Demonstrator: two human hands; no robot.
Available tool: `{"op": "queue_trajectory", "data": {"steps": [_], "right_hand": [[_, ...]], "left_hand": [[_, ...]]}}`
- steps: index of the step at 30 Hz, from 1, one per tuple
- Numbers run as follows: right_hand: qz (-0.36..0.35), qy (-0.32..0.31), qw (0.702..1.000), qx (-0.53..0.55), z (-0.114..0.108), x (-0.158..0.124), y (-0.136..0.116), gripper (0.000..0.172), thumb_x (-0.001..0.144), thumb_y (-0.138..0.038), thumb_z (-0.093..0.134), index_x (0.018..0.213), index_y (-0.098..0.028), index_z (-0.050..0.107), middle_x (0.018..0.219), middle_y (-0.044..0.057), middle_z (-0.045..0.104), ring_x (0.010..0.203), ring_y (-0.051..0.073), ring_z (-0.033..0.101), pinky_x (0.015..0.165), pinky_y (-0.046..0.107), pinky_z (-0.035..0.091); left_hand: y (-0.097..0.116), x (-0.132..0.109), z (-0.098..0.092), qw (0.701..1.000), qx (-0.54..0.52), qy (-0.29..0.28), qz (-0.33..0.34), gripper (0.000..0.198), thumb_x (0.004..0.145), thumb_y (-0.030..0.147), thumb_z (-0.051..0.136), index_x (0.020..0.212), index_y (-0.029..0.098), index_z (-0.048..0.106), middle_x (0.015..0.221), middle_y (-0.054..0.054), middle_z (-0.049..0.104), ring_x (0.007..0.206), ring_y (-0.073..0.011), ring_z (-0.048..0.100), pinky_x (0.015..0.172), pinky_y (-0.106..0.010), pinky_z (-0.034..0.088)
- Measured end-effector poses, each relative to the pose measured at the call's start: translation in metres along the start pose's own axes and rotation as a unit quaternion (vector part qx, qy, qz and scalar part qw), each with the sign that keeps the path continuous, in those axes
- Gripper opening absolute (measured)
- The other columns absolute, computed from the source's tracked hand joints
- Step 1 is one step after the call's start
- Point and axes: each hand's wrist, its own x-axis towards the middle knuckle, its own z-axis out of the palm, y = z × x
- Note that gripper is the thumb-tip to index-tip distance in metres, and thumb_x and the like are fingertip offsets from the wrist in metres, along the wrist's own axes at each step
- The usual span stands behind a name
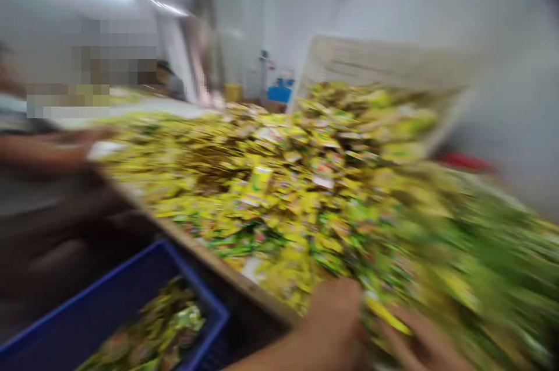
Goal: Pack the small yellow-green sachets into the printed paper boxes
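Observation:
My left hand (334,310) is at the table's near edge, curled among small yellow and green sachets (279,202). What it holds, if anything, is hidden. To its right, my right hand (421,339) is low in the view and smeared by motion. A slim yellow sachet (386,314) lies between the two hands, by the right hand's fingers; I cannot tell which hand grips it. A deep heap of these sachets covers the table, with greener ones (493,243) blurred on the right.
A blue crate (174,257) with sachets inside stands below the table edge (209,254) at left. A tilted whitish bin (371,56) full of sachets rests at the back. Another person's arm (48,149) reaches in from the left. A red object (467,161) lies beyond.

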Motion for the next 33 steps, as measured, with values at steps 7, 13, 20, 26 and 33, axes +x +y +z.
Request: {"op": "queue_trajectory", "data": {"steps": [7, 13, 20, 26, 33], "right_hand": [[0.056, -0.136, 0.987, 0.060, -0.048, 0.001, 0.008, 0.024, 0.073, -0.005, 0.064, 0.088, -0.022, 0.073, 0.083, -0.001, 0.065, 0.078, 0.015, 0.060, 0.070, 0.024, 0.045], [0.108, -0.134, 0.978, 0.119, -0.053, -0.016, 0.005, 0.028, 0.071, -0.008, 0.073, 0.095, -0.022, 0.070, 0.080, -0.004, 0.064, 0.077, 0.014, 0.058, 0.069, 0.022, 0.042], [0.092, -0.162, 0.978, 0.099, -0.044, -0.039, 0.004, 0.009, 0.072, -0.016, 0.080, 0.078, -0.021, 0.074, 0.082, -0.001, 0.060, 0.083, 0.015, 0.056, 0.074, 0.026, 0.043], [0.010, -0.235, 0.967, 0.095, -0.042, -0.052, -0.002, 0.003, 0.080, -0.022, 0.075, 0.080, -0.021, 0.073, 0.111, 0.002, 0.058, 0.108, 0.017, 0.051, 0.102, 0.035, 0.032], [0.028, -0.197, 0.971, 0.130, -0.044, -0.041, -0.005, 0.019, 0.064, -0.010, 0.083, 0.070, -0.018, 0.067, 0.092, -0.001, 0.064, 0.093, 0.015, 0.058, 0.090, 0.029, 0.040]], "left_hand": [[0.008, -0.023, 0.043, 0.993, -0.096, -0.061, -0.034, 0.036, 0.072, 0.017, 0.067, 0.106, 0.016, 0.055, 0.096, -0.010, 0.063, 0.090, -0.0304, 0.061, 0.079, -0.045, 0.047], [0.003, -0.053, 0.053, 0.890, -0.411, -0.142, -0.140, 0.038, 0.080, 0.036, 0.066, 0.111, 0.020, 0.052, 0.106, -0.008, 0.066, 0.102, -0.0281, 0.061, 0.091, -0.040, 0.046], [-0.008, -0.086, 0.052, 0.704, -0.638, -0.213, -0.227, 0.035, 0.072, 0.038, 0.077, 0.094, 0.019, 0.059, 0.082, -0.001, 0.071, 0.078, -0.0194, 0.065, 0.071, -0.029, 0.048], [-0.008, -0.093, 0.041, 0.713, -0.626, -0.211, -0.235, 0.043, 0.071, 0.036, 0.078, 0.108, 0.019, 0.062, 0.098, -0.003, 0.070, 0.095, -0.0236, 0.061, 0.083, -0.032, 0.048], [0.000, -0.087, 0.035, 0.735, -0.603, -0.263, -0.163, 0.044, 0.076, 0.031, 0.074, 0.115, 0.019, 0.061, 0.099, -0.003, 0.066, 0.096, -0.0226, 0.058, 0.085, -0.031, 0.046]]}}
